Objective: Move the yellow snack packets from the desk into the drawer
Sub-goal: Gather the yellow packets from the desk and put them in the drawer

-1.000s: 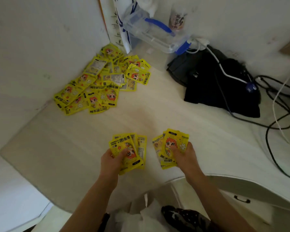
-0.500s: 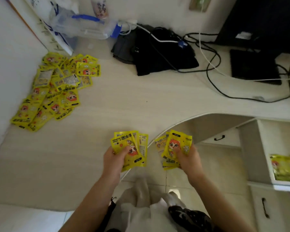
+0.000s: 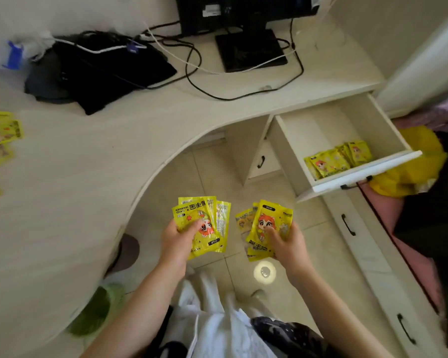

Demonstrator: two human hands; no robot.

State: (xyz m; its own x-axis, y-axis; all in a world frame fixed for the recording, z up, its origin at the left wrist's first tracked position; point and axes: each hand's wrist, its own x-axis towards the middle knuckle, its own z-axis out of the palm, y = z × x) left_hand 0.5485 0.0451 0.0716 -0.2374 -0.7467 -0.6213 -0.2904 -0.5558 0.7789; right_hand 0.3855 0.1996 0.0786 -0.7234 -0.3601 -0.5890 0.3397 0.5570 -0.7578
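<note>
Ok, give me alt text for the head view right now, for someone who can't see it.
Each of the person's hands, left hand and right hand, grips a fan of yellow snack packets over the tiled floor beside a curved desk. To the right, an open drawer already holds several packets; more lie at the desk's left edge.

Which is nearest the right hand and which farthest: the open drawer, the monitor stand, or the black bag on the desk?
From the right hand, in the head view:
1. Open drawer, up and to the right, with packets already inside.
2. Monitor stand, at the back of the desk.
3. Black bag, far back on the left.
</note>
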